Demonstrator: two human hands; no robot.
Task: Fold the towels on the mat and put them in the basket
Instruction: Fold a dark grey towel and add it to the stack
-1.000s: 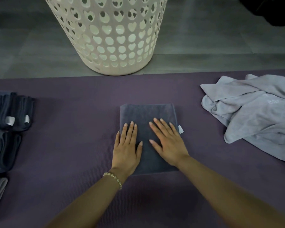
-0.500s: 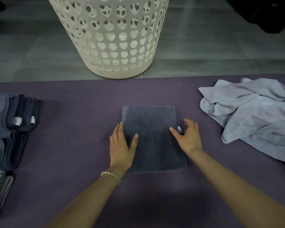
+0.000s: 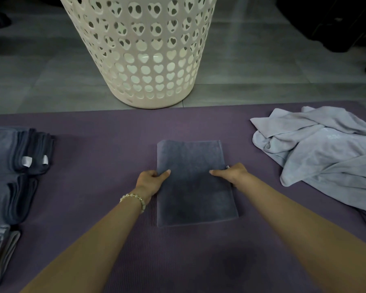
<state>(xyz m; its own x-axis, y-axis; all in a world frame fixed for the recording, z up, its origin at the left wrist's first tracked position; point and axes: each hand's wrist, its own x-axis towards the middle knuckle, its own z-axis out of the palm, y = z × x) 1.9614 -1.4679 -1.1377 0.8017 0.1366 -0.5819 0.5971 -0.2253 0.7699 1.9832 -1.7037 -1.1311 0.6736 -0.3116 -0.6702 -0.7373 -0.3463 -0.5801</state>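
Both forearms reach forward over the purple mat (image 3: 93, 166), and the left wrist carries a beaded bracelet (image 3: 135, 200). The left hand (image 3: 149, 181) grips the left edge of the folded dark grey towel (image 3: 194, 187), thumb on top and fingers curled under. The right hand (image 3: 232, 174) grips the right edge in the same way, beside the small white label. The towel lies flat at mid-mat, between the hands.

Half a second ago both hands lay open at the edges with fingers straight. A second ago both palms were pressed flat on top.

Stacks of folded towels (image 3: 13, 153) sit at the mat's left edge. A crumpled pale towel (image 3: 325, 149) lies at the right. Beyond the mat, the cream basket (image 3: 144, 56) with heart-shaped holes stands on the grey floor (image 3: 251, 66).
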